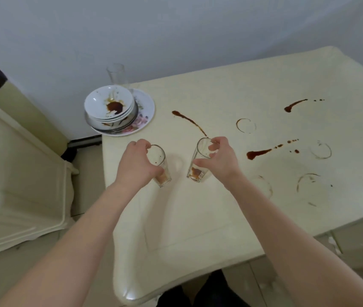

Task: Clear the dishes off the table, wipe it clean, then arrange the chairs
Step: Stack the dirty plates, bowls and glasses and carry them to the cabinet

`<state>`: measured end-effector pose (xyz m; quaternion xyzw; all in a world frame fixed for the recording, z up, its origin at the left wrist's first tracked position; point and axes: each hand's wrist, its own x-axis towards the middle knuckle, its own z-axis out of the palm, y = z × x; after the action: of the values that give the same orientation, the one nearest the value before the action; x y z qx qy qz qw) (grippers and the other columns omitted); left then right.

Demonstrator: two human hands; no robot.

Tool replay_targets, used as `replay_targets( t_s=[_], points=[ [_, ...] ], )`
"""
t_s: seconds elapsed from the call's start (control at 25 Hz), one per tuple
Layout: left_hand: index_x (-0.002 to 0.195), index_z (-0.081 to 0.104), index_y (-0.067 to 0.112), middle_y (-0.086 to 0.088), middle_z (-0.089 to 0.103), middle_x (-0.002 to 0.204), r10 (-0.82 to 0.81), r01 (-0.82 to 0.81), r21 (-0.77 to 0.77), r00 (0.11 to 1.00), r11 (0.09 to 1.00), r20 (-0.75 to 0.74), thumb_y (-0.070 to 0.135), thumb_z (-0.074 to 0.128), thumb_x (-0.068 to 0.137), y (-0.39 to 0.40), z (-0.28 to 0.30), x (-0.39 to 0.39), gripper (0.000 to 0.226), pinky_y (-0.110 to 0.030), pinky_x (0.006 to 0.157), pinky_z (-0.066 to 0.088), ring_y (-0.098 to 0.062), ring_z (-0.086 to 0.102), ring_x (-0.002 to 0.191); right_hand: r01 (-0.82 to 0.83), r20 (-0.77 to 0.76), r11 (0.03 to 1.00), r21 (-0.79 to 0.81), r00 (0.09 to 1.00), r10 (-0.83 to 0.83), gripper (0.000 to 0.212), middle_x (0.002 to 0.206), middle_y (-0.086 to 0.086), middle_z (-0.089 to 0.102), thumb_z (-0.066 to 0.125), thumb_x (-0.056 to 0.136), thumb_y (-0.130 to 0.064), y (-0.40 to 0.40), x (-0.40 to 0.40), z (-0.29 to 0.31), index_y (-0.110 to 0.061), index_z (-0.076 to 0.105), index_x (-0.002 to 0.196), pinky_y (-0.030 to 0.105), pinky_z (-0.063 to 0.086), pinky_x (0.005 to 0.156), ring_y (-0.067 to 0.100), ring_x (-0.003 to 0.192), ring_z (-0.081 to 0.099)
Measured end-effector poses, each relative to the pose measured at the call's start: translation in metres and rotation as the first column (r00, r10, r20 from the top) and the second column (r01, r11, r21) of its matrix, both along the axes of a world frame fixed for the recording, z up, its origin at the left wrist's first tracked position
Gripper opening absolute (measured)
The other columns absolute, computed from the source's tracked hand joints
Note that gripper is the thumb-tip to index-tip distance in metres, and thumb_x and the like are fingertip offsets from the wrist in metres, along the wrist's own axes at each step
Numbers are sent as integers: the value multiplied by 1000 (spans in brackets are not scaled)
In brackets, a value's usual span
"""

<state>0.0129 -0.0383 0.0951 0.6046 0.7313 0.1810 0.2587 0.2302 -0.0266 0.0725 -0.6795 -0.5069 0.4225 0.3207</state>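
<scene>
My left hand grips a clear drinking glass by its rim, tilted above the cream table. My right hand holds a second clear glass with brown dregs in its base, also tilted. At the table's far left corner several dirty white bowls are stacked on a flowered plate; the top bowl holds dark sauce. A tall empty glass stands behind that stack. Brown sauce streaks and ring marks stain the tabletop.
A cream chair back presses against the table's near edge below my arms. A cream cabinet or furniture piece stands to the left, with a strip of floor between it and the table. A white wall runs behind the table.
</scene>
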Motion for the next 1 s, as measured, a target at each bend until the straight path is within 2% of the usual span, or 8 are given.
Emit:
replay_targets(
  t_s=[0.32,0.48,0.56,0.8,1.0],
  points=[
    [122,48,28,-2,45,116,59,-59,15,998,998,31,24,86,54,-7,13,-85,78,-19,58,37,-16,52,96,4,-89,999,51,996,1,78,115,-2,52,85,64,-20,-1,-86,4,-21,41,128,31,44,79,19,103,54],
    [122,51,26,1,49,112,16,-18,77,999,997,32,30,84,56,12,15,-129,74,-23,72,37,-9,48,95,58,-102,996,65,993,-51,78,114,-2,52,85,63,-21,10,-127,2,-23,42,128,34,47,81,19,104,54],
    [123,51,26,3,49,109,-37,35,103,999,994,24,34,81,57,26,17,-150,73,-25,73,38,-8,47,94,100,-98,993,68,991,-93,79,113,-3,52,86,62,-24,16,-147,1,-24,43,128,37,49,85,19,105,55],
    [126,50,26,0,52,112,-207,195,130,975,972,83,38,81,57,75,40,-213,76,-36,83,50,-18,56,99,313,-82,947,68,948,-307,80,114,-2,53,87,63,-25,33,-212,11,-21,41,130,35,48,83,19,104,56],
    [125,51,23,1,51,113,-272,222,221,935,950,227,31,86,55,117,53,-230,78,-25,81,44,-13,55,99,424,-95,900,106,905,-415,78,114,-3,52,87,63,-25,50,-227,18,-19,43,128,34,47,83,19,104,55]
  ],
)
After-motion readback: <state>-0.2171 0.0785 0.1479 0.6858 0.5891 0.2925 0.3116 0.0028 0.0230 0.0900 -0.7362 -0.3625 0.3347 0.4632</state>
